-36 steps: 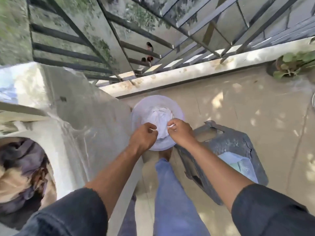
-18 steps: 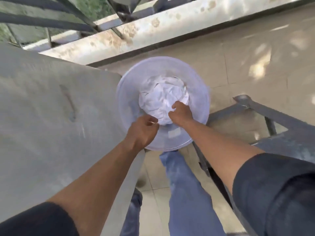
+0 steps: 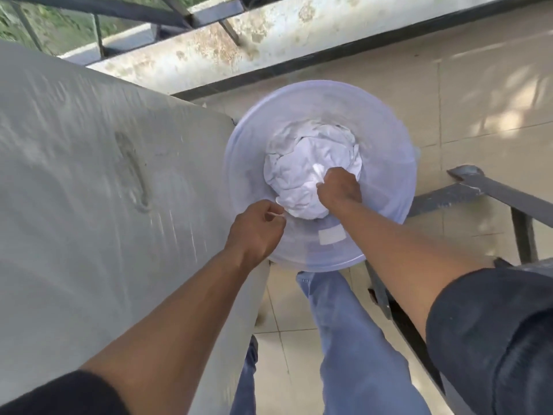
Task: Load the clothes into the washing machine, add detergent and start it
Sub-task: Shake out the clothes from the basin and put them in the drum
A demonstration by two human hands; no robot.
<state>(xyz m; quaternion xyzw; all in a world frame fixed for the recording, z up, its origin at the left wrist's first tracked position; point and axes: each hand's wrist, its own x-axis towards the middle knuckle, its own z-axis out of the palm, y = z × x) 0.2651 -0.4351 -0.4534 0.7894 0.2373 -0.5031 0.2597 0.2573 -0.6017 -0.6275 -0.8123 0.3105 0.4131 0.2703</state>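
Both your hands are down in the pale bucket [image 3: 398, 163] — it holds one crumpled white cloth [image 3: 311, 163].

Your right hand [image 3: 338, 187] is deep inside, fingers curled into the cloth near its middle and gripping a fold. Your left hand [image 3: 256, 232] sits at the bucket's near rim, fingers curled, pinching a bit of white at the cloth's edge. The bucket stands on the tiled floor [image 3: 478, 94], just beside the grey covered washing machine [image 3: 89, 190] on your left — its opening is out of view. A dark metal frame [image 3: 490, 190] lies to the right of the bucket.
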